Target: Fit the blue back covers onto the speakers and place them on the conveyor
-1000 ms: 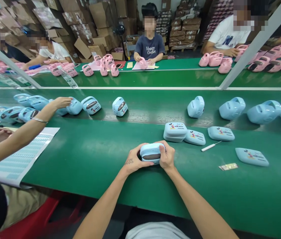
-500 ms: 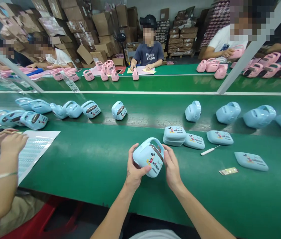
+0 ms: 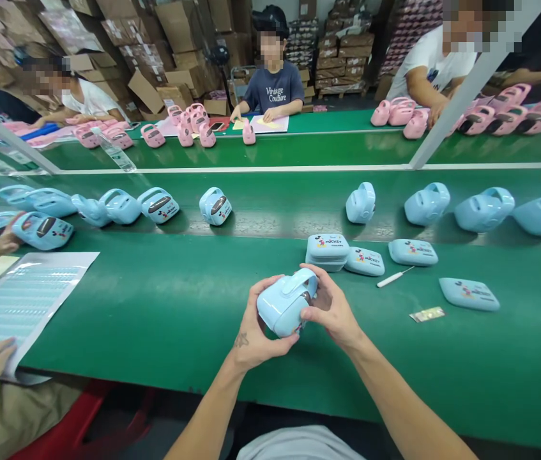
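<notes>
A light blue plastic case with a carry handle is held up over the green table in both hands. My left hand wraps its left side and underside, thumb along the bottom. My right hand grips the right side, thumb on the front, fingers by the handle. Most of the dark strip and printed picture is turned away or covered. Just beyond lie a stack of blue Mickey-printed covers and single covers. A white-handled tool with a thin shaft rests to the right, near a small flat packet.
Blue handled cases line the dark strip behind the table. At left, a co-worker's hand touches another case, beside a printed sheet. Across the divider, people sit among pink cases. A slanted post rises at right.
The case has been turned in my hands, so its plain side now shows instead of the Mickey print. My right thumb has come onto its front. The co-worker's hand at left has reached a blue case.
</notes>
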Motion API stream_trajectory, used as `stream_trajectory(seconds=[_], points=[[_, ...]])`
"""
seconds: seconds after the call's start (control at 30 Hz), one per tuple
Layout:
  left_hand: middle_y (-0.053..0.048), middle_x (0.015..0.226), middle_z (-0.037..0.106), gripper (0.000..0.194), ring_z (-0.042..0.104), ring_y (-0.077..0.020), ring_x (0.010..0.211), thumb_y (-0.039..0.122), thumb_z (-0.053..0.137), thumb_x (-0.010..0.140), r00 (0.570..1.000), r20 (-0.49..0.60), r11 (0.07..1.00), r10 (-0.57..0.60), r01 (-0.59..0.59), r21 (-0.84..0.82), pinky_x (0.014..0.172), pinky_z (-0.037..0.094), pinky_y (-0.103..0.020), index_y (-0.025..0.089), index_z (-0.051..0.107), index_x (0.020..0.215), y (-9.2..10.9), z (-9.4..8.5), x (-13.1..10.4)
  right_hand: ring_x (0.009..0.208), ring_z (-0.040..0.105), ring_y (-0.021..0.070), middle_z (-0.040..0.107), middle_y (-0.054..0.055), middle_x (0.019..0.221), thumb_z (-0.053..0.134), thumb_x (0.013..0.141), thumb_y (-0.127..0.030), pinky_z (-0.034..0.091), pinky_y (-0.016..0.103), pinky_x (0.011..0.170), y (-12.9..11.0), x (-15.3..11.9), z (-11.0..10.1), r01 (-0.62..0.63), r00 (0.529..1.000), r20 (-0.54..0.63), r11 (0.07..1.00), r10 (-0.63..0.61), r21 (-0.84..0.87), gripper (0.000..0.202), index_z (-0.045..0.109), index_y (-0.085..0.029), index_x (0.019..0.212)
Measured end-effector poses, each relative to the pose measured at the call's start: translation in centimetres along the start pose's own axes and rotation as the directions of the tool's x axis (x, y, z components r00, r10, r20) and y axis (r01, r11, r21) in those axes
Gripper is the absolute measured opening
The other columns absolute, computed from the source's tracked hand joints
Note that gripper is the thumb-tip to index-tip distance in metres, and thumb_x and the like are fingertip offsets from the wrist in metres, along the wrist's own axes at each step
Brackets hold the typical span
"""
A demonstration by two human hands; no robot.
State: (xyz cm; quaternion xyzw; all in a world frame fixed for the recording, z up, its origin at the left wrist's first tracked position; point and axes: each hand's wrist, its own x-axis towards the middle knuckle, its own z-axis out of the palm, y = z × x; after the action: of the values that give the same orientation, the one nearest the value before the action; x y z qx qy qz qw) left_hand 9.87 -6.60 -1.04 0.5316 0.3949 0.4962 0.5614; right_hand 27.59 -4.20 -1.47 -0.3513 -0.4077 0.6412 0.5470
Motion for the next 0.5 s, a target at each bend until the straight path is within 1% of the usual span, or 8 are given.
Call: stream_trajectory(seconds=[0.07,0.13,0.23,0.3,0.4,0.5], points=[[-0.011,0.146,0.053,0.095,0.057,-0.0341,0.129,0.023,0.092,0.056,1.0,-0.017,1.0,-0.011,0.011,0.009,0.103,0.052,-0.045,0.032,0.044,0.138,0.3,0.1,0.0,0.103,0.06,0.0262,0.064,0.005,0.112,0.097,0.051,-0.046,0.054,0.036,0.087,-0.1,-0.1,0.1,0.006,1.0,-0.012,1.0,-0.006,0.001,0.081,0.061,-0.029,0.122],[-0.011,0.143,0.056,0.096,0.059,-0.0343,0.126,0.025,0.094,0.054,0.999,-0.035,1.0,-0.029,0.029,0.009,0.103,0.052,-0.045,0.03,0.045,0.136,0.5,0.3,0.1,0.102,0.06,0.0264,0.063,0.005,0.112,0.096,0.051,-0.047,0.053,0.036,0.086,-0.1,-0.1,0.1,0.0,1.0,-0.019,1.0,-0.001,-0.009,0.082,0.059,-0.029,0.122],[-0.012,0.138,0.059,0.083,0.065,-0.0319,0.116,0.025,0.089,0.06,0.998,-0.05,0.998,-0.048,0.05,0.036,0.095,0.056,-0.043,0.028,0.048,0.132,1.0,0.8,0.2,0.101,0.059,0.0258,0.062,0.005,0.113,0.094,0.055,-0.05,0.052,0.034,0.083,-0.3,-0.2,0.1,0.006,1.0,-0.015,1.0,-0.006,-0.009,0.078,0.058,-0.029,0.121],[-0.011,0.136,0.06,0.078,0.066,-0.03,0.111,0.023,0.087,0.062,0.997,-0.055,0.997,-0.045,0.049,0.067,0.09,0.058,-0.04,0.028,0.049,0.13,1.3,1.3,0.2,0.097,0.058,0.0247,0.062,0.004,0.112,0.09,0.06,-0.052,0.051,0.033,0.081,-0.5,-0.3,0.1,0.013,1.0,-0.016,1.0,-0.013,-0.008,0.071,0.059,-0.029,0.119],[-0.009,0.129,0.063,0.076,0.068,-0.0273,0.104,0.019,0.085,0.061,0.996,-0.072,0.993,-0.059,0.066,0.102,0.082,0.059,-0.036,0.028,0.049,0.127,1.7,1.8,0.1,0.089,0.055,0.0221,0.061,0.002,0.1,0.087,0.063,-0.052,0.048,0.031,0.076,-0.8,-0.5,0.3,0.008,0.998,-0.061,1.0,-0.007,0.005,0.061,0.059,-0.028,0.112],[-0.007,0.124,0.065,0.074,0.068,-0.0262,0.099,0.018,0.084,0.06,0.992,-0.094,0.988,-0.079,0.09,0.122,0.078,0.06,-0.035,0.029,0.05,0.125,1.8,2.0,0.1,0.084,0.052,0.0204,0.058,0.001,0.09,0.086,0.064,-0.049,0.046,0.03,0.072,-0.8,-0.8,0.7,0.024,0.993,-0.118,1.0,-0.023,0.003,0.056,0.059,-0.027,0.107]])
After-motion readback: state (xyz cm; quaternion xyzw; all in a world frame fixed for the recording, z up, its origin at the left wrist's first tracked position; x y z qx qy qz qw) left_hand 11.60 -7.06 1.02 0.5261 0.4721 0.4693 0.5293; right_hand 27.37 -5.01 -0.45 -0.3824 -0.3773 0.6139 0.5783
